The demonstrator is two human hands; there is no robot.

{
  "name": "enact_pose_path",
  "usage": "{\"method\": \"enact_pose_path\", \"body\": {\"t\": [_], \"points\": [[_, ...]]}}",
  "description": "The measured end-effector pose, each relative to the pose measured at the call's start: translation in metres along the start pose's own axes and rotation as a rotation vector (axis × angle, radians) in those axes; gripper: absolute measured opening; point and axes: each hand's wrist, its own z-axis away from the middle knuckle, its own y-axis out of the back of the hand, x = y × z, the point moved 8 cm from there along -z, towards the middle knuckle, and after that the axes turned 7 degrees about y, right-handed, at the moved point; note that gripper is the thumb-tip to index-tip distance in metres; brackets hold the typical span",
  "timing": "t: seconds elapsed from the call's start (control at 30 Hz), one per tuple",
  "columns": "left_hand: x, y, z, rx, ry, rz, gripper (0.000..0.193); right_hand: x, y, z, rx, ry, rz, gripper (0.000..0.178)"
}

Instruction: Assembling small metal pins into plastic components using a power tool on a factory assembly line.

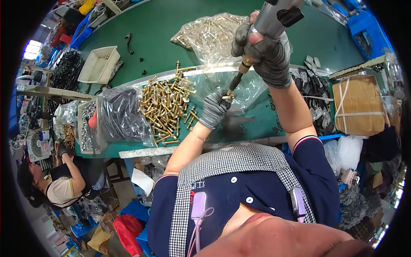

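My right hand, in a grey knit glove, is wrapped round the lower body of a silver power screwdriver. Its dark bit slants down to my left hand, gloved the same way. There the left fingers are closed round a small brass-coloured bolt at the tip of the bit; my fingers hide part of it. Left of that hand lies a heap of gold-coloured bolts on the green table. A clear plastic bag of similar metal parts lies beyond my hands.
A cream tray stands at the far left, with a black lever beside it. Black parts in plastic lie left of the bolts. At right are black pieces and a strapped cardboard box. Another person sits at lower left.
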Motion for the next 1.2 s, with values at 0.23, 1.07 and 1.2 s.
{"method": "enact_pose_path", "body": {"t": [0.23,1.07,1.2], "points": [[0.016,0.004,-0.002,0.09,-0.096,-0.037,0.012,-0.001,-0.003,-0.002,-0.027,-0.047,0.081,0.054],[0.012,-0.003,-0.019,0.037,0.073,0.039,0.02,-0.018,-0.001,-0.01,0.121,0.005,0.215,0.042],[0.006,-0.007,-0.02,-0.045,0.183,0.07,0.025,-0.03,-0.004,-0.016,0.186,-0.048,0.243,0.03]]}}
